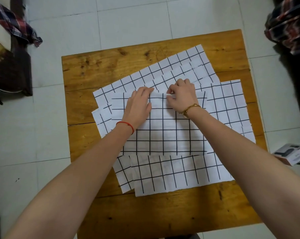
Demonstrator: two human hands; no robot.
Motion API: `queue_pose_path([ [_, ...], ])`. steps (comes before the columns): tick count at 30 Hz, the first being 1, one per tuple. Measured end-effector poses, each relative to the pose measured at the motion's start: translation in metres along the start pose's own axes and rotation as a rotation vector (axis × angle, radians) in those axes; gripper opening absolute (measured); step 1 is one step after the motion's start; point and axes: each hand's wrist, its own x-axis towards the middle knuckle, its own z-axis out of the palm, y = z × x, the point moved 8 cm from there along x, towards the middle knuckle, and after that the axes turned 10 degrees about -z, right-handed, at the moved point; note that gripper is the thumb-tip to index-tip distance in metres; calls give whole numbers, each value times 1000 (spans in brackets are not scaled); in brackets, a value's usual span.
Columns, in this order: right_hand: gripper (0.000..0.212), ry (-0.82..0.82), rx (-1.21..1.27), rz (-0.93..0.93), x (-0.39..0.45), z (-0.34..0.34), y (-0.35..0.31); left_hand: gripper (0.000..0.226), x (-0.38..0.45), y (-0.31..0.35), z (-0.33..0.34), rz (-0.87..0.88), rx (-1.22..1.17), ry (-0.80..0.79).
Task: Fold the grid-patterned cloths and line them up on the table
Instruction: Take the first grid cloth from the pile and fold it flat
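Worktop (97, 69): wooden, carrying several overlapping grid cloths. Top cloth (163, 133): spread at the worktop's centre, over the others. My left hand (139, 104): flat on its far edge, fingers straight, pressing. My right hand (182, 95): beside the left, fingers curled, pinching the same edge. Box (290, 153): on the floor right of the worktop.

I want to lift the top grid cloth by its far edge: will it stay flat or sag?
The top grid cloth looks thin and creased, so it probably sags. It lies on other cloths, so it may slide. The right hand pinches its edge easily, suggesting it is light.
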Motion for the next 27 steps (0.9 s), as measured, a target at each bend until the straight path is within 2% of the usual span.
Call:
queue_pose_path([
  [4, 12, -18, 275, 31, -6, -6, -2, 45, 0, 10, -7, 63, -143, -63],
  [7, 8, -51, 442, 48, -13, -16, -3, 30, 1, 15, -15, 45, -154, -101],
  [10, 7, -86, 486, 60, -22, -24, -3, 17, -4, 18, -27, 44, -176, -94],
  [13, 9, -73, 485, 75, -31, -35, 2, 17, -15, 21, -43, 37, -205, -61],
  [19, 9, 58, 515, 93, -57, -72, 18, 10, -39, 27, -94, 42, -286, 29],
  [23, 16, 137, 720, 80, -70, -95, 11, 9, -53, 36, -124, -9, -488, 44],
  [27, 9, 152, 912, 56, -78, -113, -10, 22, -64, 46, -140, -69, -792, -9],
])
